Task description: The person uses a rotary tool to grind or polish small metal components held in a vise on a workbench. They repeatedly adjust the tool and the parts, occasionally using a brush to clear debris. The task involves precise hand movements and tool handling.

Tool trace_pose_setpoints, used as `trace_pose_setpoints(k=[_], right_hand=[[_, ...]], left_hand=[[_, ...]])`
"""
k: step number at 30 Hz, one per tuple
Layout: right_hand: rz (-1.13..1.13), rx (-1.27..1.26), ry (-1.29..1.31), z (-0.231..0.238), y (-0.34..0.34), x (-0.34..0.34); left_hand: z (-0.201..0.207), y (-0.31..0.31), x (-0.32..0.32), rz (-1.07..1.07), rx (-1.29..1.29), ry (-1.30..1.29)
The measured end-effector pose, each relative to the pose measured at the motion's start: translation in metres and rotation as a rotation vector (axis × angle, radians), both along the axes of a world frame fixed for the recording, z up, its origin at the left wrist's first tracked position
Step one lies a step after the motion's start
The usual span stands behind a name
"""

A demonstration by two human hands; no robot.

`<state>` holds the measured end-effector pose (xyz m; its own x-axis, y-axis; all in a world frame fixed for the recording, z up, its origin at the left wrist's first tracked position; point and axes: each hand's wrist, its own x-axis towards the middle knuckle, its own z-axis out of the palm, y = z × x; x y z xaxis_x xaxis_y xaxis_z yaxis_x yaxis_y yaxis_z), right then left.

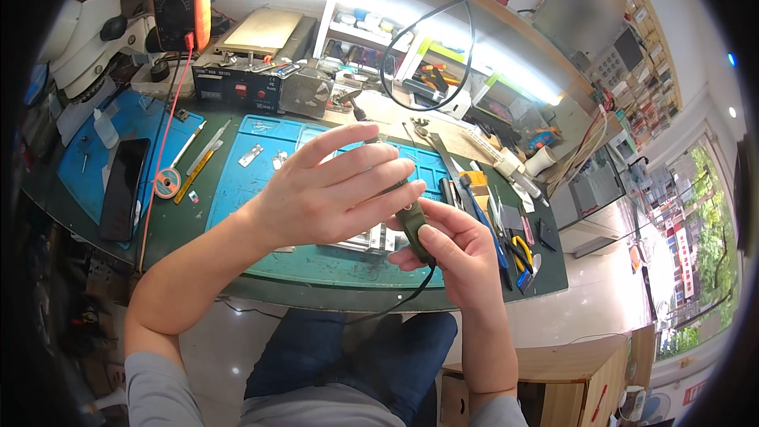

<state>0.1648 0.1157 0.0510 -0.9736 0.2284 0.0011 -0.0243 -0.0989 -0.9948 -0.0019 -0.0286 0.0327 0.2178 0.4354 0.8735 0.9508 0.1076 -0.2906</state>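
A dark green corded handheld tool [414, 229] slants up and away over the front of the bench. My right hand [458, 249] is closed around its lower end, thumb on top. A black cord leaves that end. My left hand [332, 182] lies across the tool's upper part with bent fingers slightly apart; its thumb is hidden behind. The dark tip [360, 112] shows past the left index finger. Behind both hands is a blue work mat [253, 178], where a clear and metal fixture [371, 239] is partly covered by my hands.
On the left lie a black phone [125, 190], a solder spool [168, 183] and a yellow knife [194, 176]. A multimeter [180, 4] and a black heating unit [237, 88] stand behind. Several hand tools, including yellow pliers [522, 253], crowd the right edge. A black cable loop [473, 39] hangs above.
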Motion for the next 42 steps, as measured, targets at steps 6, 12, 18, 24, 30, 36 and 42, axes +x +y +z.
trace_pose_setpoints(k=[6, 12, 18, 24, 30, 36, 42], right_hand=[[-0.180, 0.128, 0.182, -0.004, 0.009, 0.003], [-0.295, 0.700, 0.561, 0.006, 0.012, -0.032], [-0.393, 0.762, 0.495, 0.027, 0.011, -0.070], [-0.372, 0.788, 0.490, 0.019, 0.013, -0.079], [-0.419, 0.790, 0.601, 0.001, 0.014, -0.079], [-0.525, 0.856, 0.755, -0.013, 0.017, -0.080], [-0.478, 0.825, 0.790, -0.018, 0.019, -0.087]], left_hand=[[0.003, -0.005, 0.004, -0.132, -0.046, -0.291], [0.015, 0.004, 0.015, -0.442, -0.184, -0.829], [0.002, 0.022, 0.012, -0.675, -0.118, -1.242], [-0.007, 0.025, 0.011, -0.656, -0.041, -1.293], [-0.013, 0.029, 0.018, -0.628, -0.036, -1.308], [-0.024, 0.027, 0.014, -0.579, -0.128, -1.215], [-0.029, 0.024, 0.021, -0.516, -0.032, -1.306]])
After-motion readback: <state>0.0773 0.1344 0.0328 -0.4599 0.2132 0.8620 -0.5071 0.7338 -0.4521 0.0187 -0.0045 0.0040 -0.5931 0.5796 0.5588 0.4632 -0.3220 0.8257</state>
